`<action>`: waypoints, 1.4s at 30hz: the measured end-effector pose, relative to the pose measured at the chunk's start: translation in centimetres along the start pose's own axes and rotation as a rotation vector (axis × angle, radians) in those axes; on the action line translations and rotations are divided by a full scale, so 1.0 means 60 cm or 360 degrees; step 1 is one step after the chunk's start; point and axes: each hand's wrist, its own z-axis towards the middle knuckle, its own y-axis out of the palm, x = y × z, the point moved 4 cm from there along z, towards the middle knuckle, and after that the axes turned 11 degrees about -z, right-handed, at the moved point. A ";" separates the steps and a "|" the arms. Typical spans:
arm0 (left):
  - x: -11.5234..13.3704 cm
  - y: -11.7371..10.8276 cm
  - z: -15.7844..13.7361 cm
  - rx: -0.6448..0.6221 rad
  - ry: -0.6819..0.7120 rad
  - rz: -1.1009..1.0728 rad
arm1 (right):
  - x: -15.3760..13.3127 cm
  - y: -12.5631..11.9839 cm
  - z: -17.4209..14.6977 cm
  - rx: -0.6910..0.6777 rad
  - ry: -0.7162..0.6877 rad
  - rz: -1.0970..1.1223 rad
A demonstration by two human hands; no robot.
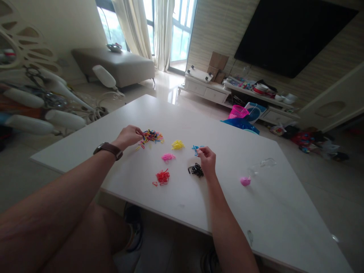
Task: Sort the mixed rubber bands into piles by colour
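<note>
Left hand point(129, 137), fingers bunched at the multicoloured heap point(155, 135), eleven o'clock from the pink pile point(168, 157): closed or not, can't tell! Right hand point(207, 161), fingertips pinched at the blue pile point(195, 148), towards three, any catch unclear. Yellow pile point(178, 144) at one, black pile point(196, 170) four, red pile point(163, 177) six: five colours apart, mixed heap seemingly left.

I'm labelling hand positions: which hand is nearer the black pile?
Right. The right hand is close beside the black pile, fingers at the blue pieces; the left hand is farther away leftward, at the mixed-colour pile.
</note>
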 end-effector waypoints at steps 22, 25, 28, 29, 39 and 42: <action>-0.027 0.000 0.001 -0.0168 0.0030 -0.0352 | 0.002 0.003 -0.002 -0.0027 -0.0012 -0.0057; -0.032 0.004 0.005 -0.0212 0.0060 -0.0453 | 0.002 0.004 -0.003 -0.0035 -0.0018 -0.0062; -0.032 0.008 0.006 -0.0235 0.0115 -0.0457 | 0.002 0.005 -0.003 -0.0042 -0.0019 -0.0069; -0.031 0.009 0.005 -0.0236 0.0133 -0.0440 | 0.003 0.005 -0.003 -0.0045 -0.0019 -0.0074; -0.015 0.019 -0.006 -0.0346 0.0294 -0.0332 | -0.018 0.008 -0.011 -0.0067 -0.0221 -0.0335; -0.016 0.019 -0.005 -0.0350 0.0310 -0.0326 | -0.030 0.010 -0.015 -0.0086 -0.0300 -0.0406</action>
